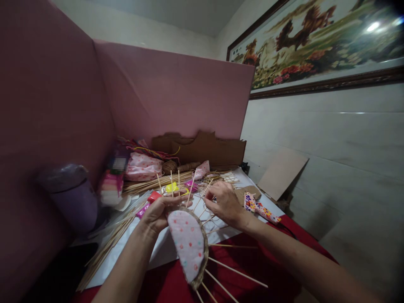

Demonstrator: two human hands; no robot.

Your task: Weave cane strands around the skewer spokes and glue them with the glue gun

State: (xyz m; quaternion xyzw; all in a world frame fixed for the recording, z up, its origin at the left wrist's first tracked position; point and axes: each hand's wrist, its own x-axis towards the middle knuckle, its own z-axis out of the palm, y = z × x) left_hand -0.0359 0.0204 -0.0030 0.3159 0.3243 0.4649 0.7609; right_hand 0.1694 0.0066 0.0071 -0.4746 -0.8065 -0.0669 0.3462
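A half-round piece covered in white dotted fabric (187, 240) tilts in front of me, its curved edge bound with brown twine (205, 256). Thin wooden sticks (238, 272) fan outward from that edge. My left hand (160, 210) holds the piece near its upper end, with the thumb and palm against it and the fingers behind the sticks. At the upper right of the fan, my right hand (224, 202) is closed in a pinch at one of the sticks. Whether its fingertips also hold twine is too small to tell.
A flower-patterned glue gun (260, 209) lies right of my right hand. Behind are loose sticks (142, 185), a twine ball (169, 167), dotted fabric (143, 165) and torn cardboard (202, 147). A purple bin (74, 202) stands left; a cardboard sheet (282, 172) leans on the right wall.
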